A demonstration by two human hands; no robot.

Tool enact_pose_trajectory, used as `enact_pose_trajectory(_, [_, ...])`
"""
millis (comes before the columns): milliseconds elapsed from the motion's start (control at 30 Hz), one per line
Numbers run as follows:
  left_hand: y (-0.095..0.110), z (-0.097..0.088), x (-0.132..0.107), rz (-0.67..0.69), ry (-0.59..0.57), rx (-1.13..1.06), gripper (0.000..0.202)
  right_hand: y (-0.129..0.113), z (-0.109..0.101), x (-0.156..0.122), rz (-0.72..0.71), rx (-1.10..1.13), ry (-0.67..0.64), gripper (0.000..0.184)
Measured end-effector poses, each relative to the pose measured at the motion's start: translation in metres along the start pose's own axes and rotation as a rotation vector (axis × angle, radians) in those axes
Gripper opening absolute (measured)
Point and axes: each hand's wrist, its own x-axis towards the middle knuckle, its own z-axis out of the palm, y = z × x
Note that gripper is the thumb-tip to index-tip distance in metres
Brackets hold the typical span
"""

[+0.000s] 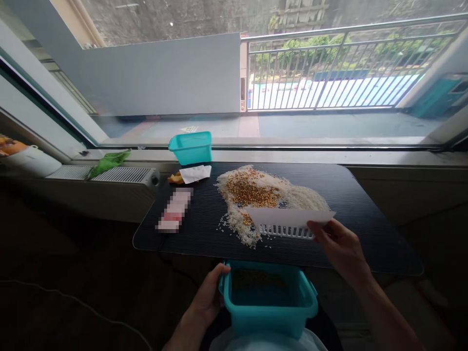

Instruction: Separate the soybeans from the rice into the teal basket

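My right hand (340, 243) pinches the right end of a flat white panel (285, 216) over the tabletop. Below the panel shows a row of white plastic slots (287, 231); I cannot tell whether panel and slots are one piece. Just behind them, a spread heap of white rice (307, 196) lies mixed with yellow soybeans (252, 190). With its thumb over the rim, my left hand (210, 292) grips the left end of a teal plastic bin (270, 312) in front of the table. Small dark-looking contents lie in the bin, too dim to name.
On the dark table (351, 195), a blurred pinkish flat item (175, 209) and a white paper (196, 174) over something yellow lie left of the heap. Another teal bin (192, 147) stands at the window side. A radiator (120, 175) with a green bag (108, 163) is at the left.
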Motion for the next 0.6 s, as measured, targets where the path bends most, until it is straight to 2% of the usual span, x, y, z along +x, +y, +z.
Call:
enact_pose_trajectory(133, [0.000,0.004,-0.006,0.032,0.020,0.004,0.019,-0.002,0.004,0.003,0.009,0.007,-0.059,0.036])
enact_pose_trajectory(300, [0.002,0.012,-0.015,0.042,0.077,0.013,0.015,-0.009,0.006,0.005,0.020,0.019,-0.064,0.036])
enact_pose_trajectory(467, [0.004,0.016,-0.020,0.033,0.155,0.033,0.012,-0.002,0.009,0.007,0.034,-0.005,-0.051,0.035])
enact_pose_trajectory(600, [0.003,0.013,-0.019,0.036,0.152,0.029,0.012,0.001,0.010,0.008,0.041,-0.008,-0.051,0.034])
